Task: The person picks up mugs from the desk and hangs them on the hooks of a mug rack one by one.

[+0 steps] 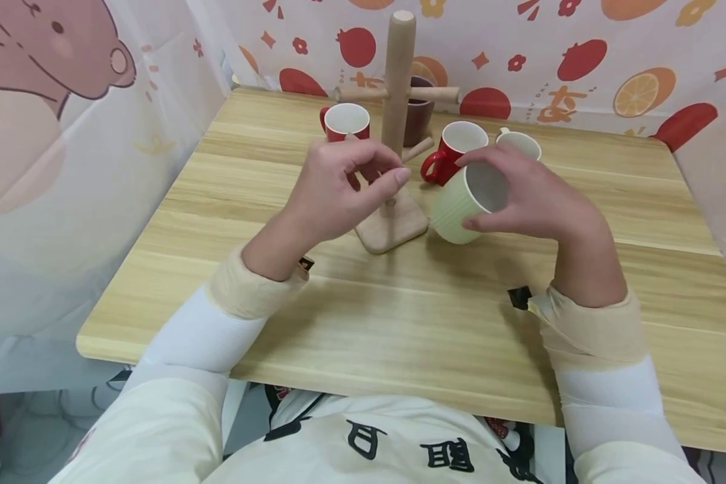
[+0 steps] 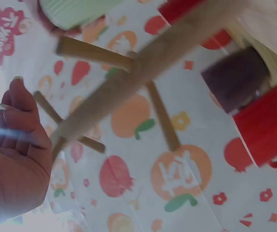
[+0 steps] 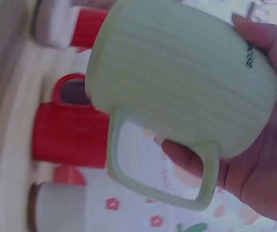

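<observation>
My right hand [image 1: 535, 191] grips a pale green ribbed mug [image 1: 454, 210] around its rim, thumb on the near side and fingers on the far side. The mug is tilted, its mouth toward the palm; its squared handle shows in the right wrist view, where the mug [image 3: 182, 72] fills the middle. My left hand [image 1: 345, 185] is in front of the wooden mug tree [image 1: 399, 81], fingers loosely bent and holding nothing. In the left wrist view, that hand [image 2: 18, 150] is beside the tree's post [image 2: 143, 67] and pegs. The tree's square base [image 1: 393, 225] rests on the table.
A red mug [image 1: 346, 121] stands behind my left hand, a dark brown mug [image 1: 419, 117] behind the tree. Another red mug [image 1: 460, 144] and a white mug [image 1: 523, 142] stand behind the green one. A patterned curtain [image 1: 520, 40] borders the wooden table [image 1: 399, 323].
</observation>
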